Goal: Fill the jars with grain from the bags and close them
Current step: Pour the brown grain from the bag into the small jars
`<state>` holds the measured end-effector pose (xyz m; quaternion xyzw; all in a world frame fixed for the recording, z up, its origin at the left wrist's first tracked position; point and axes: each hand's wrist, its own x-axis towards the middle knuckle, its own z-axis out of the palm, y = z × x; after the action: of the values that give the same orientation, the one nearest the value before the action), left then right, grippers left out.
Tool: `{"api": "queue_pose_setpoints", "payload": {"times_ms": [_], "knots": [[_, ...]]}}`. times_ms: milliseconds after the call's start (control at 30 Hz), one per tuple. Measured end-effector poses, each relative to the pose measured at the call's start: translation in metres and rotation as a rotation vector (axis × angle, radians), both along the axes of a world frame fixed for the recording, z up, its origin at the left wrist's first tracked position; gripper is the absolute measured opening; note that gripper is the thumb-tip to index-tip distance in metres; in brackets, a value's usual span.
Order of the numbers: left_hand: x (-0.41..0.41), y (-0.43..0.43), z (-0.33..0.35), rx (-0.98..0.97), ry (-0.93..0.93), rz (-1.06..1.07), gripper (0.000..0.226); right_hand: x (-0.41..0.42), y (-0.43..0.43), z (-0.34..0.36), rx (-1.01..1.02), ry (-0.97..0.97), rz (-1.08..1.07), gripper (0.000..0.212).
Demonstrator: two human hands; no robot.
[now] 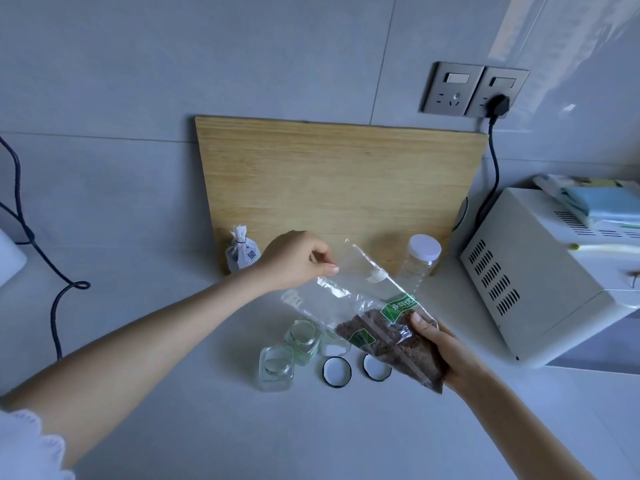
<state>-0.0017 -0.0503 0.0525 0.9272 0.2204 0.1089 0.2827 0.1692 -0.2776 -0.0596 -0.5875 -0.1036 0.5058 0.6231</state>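
Observation:
A clear plastic bag of brown grain [391, 337] with a green label is held tilted above the counter. My right hand [440, 351] grips its full lower end. My left hand [298, 259] pinches the empty upper edge of the bag. Below it stand two open glass jars [276, 372] [302, 341], and a third jar is half hidden behind the bag. Two black-rimmed lids [337, 371] [376, 367] lie upside down beside them. A tied small bag [241, 252] and a tall white-capped jar [419, 259] stand at the back.
A wooden board [339, 181] leans on the tiled wall. A white microwave [540, 271] fills the right side, its black cord plugged into a wall socket [497, 95]. Another black cable [41, 258] trails on the left of the white counter.

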Motion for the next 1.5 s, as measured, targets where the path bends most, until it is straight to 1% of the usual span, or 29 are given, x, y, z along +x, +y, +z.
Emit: {"api": "queue_pose_setpoints", "payload": {"times_ms": [33, 67, 167, 267, 333, 433, 500, 533, 633, 833, 867, 933, 967, 1000, 1333, 1500], "knots": [[0.000, 0.001, -0.004, -0.021, 0.003, 0.008, 0.014, 0.000, 0.000, 0.001, -0.016, -0.022, -0.020, 0.084], [-0.001, 0.002, -0.008, -0.062, 0.010, 0.020, 0.012, 0.000, 0.000, 0.002, -0.034, -0.044, -0.035, 0.083], [-0.005, -0.002, -0.016, -0.247, -0.004, 0.078, 0.010, -0.003, 0.002, 0.005, -0.069, -0.091, -0.049, 0.084], [-0.009, -0.001, -0.023, -0.382, -0.025, 0.125, 0.013, -0.005, 0.003, 0.006, -0.074, -0.136, -0.052, 0.067], [-0.015, 0.002, -0.031, -0.455, -0.027, 0.140, 0.014, -0.007, 0.003, 0.006, -0.084, -0.169, -0.045, 0.068], [-0.023, 0.001, -0.043, -0.531, -0.027, 0.152, 0.009, -0.008, 0.002, 0.007, -0.098, -0.194, -0.019, 0.060], [-0.026, 0.000, -0.049, -0.567, -0.039, 0.160, 0.005, -0.009, 0.002, 0.008, -0.110, -0.204, -0.012, 0.053], [-0.027, -0.001, -0.052, -0.582, -0.046, 0.162, 0.004, -0.009, 0.002, 0.007, -0.117, -0.215, -0.014, 0.053], [-0.033, -0.002, -0.064, -0.619, -0.060, 0.159, 0.005, -0.008, 0.003, 0.007, -0.148, -0.282, -0.011, 0.066], [-0.055, -0.004, -0.098, -0.769, -0.069, 0.149, 0.007, -0.011, 0.007, 0.012, -0.216, -0.475, 0.019, 0.079], [-0.058, -0.005, -0.102, -0.795, -0.073, 0.153, 0.008, -0.013, 0.008, 0.013, -0.224, -0.502, 0.027, 0.075], [-0.061, -0.006, -0.109, -0.832, -0.093, 0.159, 0.010, -0.015, 0.010, 0.016, -0.227, -0.540, 0.038, 0.049], [-0.062, -0.007, -0.111, -0.846, -0.103, 0.162, 0.010, -0.015, 0.011, 0.017, -0.232, -0.563, 0.040, 0.040], [-0.063, -0.007, -0.112, -0.857, -0.112, 0.163, 0.010, -0.016, 0.012, 0.018, -0.239, -0.583, 0.040, 0.036], [-0.069, -0.003, -0.120, -0.905, -0.142, 0.171, 0.011, -0.020, 0.019, 0.026, -0.279, -0.647, 0.063, 0.036], [-0.071, 0.000, -0.123, -0.918, -0.149, 0.177, 0.008, -0.020, 0.023, 0.028, -0.289, -0.677, 0.077, 0.037]]}}
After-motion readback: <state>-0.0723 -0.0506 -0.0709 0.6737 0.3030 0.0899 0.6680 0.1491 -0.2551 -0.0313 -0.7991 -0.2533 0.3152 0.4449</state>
